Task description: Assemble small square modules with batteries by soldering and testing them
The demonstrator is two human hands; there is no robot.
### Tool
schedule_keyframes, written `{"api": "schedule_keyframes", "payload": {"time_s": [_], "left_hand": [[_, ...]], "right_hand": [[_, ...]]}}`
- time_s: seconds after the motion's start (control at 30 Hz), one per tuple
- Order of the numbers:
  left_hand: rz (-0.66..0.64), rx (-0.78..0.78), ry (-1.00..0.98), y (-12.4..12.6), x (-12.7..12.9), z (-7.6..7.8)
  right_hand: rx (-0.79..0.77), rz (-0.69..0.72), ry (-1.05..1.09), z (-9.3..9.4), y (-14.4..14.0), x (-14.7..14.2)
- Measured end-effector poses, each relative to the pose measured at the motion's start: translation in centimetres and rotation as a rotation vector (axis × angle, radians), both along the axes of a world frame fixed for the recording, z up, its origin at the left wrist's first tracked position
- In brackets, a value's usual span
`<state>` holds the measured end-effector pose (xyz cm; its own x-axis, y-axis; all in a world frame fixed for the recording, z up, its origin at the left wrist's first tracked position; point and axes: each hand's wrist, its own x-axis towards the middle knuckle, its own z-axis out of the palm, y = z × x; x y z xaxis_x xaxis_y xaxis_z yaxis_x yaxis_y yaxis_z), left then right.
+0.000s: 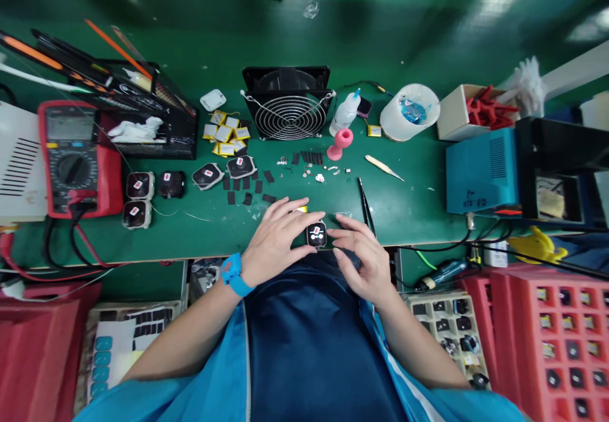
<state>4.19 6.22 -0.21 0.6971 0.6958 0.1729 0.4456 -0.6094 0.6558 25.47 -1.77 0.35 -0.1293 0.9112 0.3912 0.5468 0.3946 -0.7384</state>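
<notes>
A small square smartwatch body (316, 234) with a lit dark screen and a red-and-white mark lies at the front edge of the green bench. Its left side is between the thumb and fingers of my left hand (278, 241), which steadies it. A yellow-edged battery (302, 209) peeks out beyond those fingers. To the right of the watch, my right hand (365, 258) has its fingers apart, with fingertips close to or touching the watch's right edge. Black tweezers (366, 206) lie just past my right fingers. Several watch bodies (208, 176) sit to the left.
A fan (290, 105) stands at the back, near battery packs (225, 134), black pads (246, 184), a pink stand (339, 144), a squeeze bottle (346, 112) and a white tub (394, 117). A multimeter (78, 155) is left, a blue soldering station (481, 171) right. Pink foam trays (561, 339) flank me.
</notes>
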Motion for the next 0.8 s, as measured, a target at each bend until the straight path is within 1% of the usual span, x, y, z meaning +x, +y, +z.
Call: {"api": "schedule_keyframes", "payload": {"time_s": [0.23,0.43,0.63,0.73,0.8], "left_hand": [[-0.003,-0.026,0.005,0.02,-0.03,-0.01],[-0.008,0.001,0.006,-0.01,-0.07,-0.09],[-0.002,0.018,0.061,-0.35,0.32,0.25],[0.016,0.025,0.040,-0.45,0.44,0.38],[0.040,0.023,-0.018,-0.53,0.40,0.45]], "right_hand": [[0.001,-0.001,-0.014,0.01,0.07,-0.11],[0.005,-0.001,-0.024,-0.09,0.07,-0.16],[0.004,-0.016,-0.014,-0.20,0.03,-0.24],[-0.004,-0.031,-0.002,-0.23,0.00,-0.26],[-0.005,-0.038,0.006,-0.23,0.00,-0.29]]}}
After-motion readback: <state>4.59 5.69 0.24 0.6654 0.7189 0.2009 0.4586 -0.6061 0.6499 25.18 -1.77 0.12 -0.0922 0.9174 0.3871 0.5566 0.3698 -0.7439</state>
